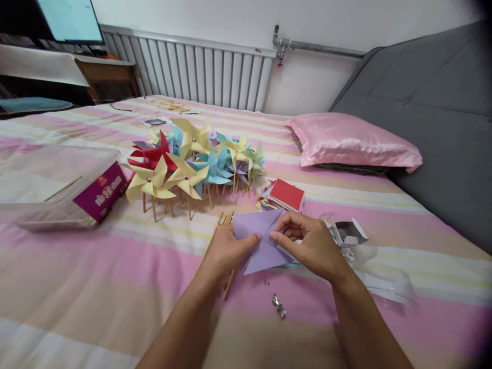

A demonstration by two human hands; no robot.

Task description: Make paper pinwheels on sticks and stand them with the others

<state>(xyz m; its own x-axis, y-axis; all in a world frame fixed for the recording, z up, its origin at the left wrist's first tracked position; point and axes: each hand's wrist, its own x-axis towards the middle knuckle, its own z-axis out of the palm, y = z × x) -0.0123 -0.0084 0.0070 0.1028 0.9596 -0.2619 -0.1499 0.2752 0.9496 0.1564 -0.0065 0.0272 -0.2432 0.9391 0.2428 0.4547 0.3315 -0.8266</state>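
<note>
The left hand (226, 249) and right hand (312, 245) pinch purple paper (265, 259) between them — its right edge partly masked. Sticks (228, 287) lie half-hidden behind the left hand.

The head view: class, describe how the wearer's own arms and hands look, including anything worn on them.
Both the left hand and the right hand look ungloved. The left forearm and right forearm show no sleeve, watch or bracelet. No ring shows, though some fingers are hidden.
</note>
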